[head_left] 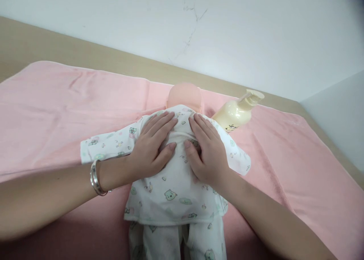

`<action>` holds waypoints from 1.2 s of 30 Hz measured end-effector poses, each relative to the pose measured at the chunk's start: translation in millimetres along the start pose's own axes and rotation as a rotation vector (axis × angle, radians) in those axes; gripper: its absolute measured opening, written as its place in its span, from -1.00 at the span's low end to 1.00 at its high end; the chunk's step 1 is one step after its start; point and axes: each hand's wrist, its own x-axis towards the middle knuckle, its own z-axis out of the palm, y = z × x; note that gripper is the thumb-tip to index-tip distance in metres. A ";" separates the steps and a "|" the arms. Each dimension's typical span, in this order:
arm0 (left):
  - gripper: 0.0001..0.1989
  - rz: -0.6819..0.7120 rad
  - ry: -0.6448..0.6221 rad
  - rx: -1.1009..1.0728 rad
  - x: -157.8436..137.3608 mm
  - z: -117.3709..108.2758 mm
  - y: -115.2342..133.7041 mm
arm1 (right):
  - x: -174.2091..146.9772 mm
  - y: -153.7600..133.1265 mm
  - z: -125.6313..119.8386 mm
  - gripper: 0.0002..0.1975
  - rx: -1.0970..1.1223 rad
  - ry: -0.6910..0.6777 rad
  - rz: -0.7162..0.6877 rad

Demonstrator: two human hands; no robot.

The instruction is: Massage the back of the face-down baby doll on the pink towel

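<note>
Doll [182, 173] lies on the pink blanket [287, 161] under your left hand [150, 146] and right hand [211, 152], both flat, gripping nothing; if you push too hard, its shirt [178, 188] could bunch up.

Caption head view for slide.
Left hand and right hand resting on a clothed doll on pink cloth, pump bottle alongside.

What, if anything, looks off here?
Dark jagged lines run down the white wall, like cracks or scratches; can't tell which. The pump bottle beside the doll slants, possibly tipped; its base is hidden. No spill visible.
</note>
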 end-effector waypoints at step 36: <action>-0.47 -0.003 -0.003 -0.016 0.0 0.5 0.2 | -0.5 1.3 -0.7 -0.46 -0.004 0.010 -0.012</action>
